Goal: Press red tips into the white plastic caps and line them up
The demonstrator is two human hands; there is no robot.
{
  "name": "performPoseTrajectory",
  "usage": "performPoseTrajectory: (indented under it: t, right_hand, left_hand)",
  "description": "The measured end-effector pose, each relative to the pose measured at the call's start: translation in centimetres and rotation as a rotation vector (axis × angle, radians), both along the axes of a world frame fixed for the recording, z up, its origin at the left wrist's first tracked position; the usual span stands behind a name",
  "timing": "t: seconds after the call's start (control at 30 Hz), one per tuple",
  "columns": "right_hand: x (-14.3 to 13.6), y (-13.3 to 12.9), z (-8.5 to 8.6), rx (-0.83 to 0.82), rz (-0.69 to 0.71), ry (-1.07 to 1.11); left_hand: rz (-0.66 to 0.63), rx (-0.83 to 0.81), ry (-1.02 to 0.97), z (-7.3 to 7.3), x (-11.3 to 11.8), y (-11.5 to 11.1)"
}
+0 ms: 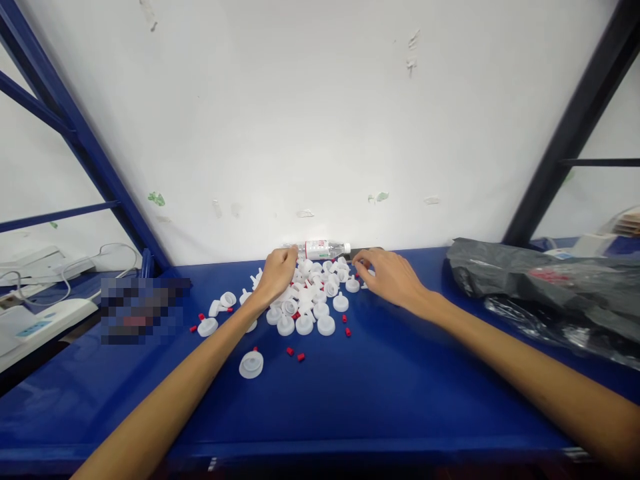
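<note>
White plastic spouted caps (305, 325) heaped mid-table, between two hands

The glossy blue table (400, 400) bears a crumpled grey plastic bag (510, 273) at right, contents unclear. One clear plastic bottle (320, 250) lies behind the heap. The left hand (277, 272) curls over the heap's back left; whether it pinches anything cannot be told. The right hand (387, 273) arches at its right edge, thumb and forefinger slightly parted. One cap sits alone in front; the heap is too crowded to count. Two small red plastic pieces (348, 331) lie to its right.
</note>
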State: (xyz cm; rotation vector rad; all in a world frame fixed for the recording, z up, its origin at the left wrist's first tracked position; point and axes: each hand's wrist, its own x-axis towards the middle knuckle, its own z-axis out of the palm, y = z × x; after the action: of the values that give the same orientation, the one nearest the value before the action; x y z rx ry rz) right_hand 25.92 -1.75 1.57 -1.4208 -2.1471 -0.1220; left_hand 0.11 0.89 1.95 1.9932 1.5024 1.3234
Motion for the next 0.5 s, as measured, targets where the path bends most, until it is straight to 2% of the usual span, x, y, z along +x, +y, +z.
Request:
performPoseTrajectory:
  t: [0.23, 0.37, 0.5]
  right_hand:
    - [-2.0, -2.5, 0.0, 0.043, 0.162, -0.042]
    - [-2.4, -3.3, -0.1, 0.053, 0.198, -0.042]
    - [-2.5, -3.6, -0.2, 0.048, 0.218, -0.053]
  left_hand:
    - [-0.125, 0.001, -0.071, 0.5, -0.2, 0.1]
    - [-0.208, -0.004, -0.104, 1.3, -0.7, 0.2]
    - [-0.168, 0.046, -0.124, 2.6, -1.9, -0.1]
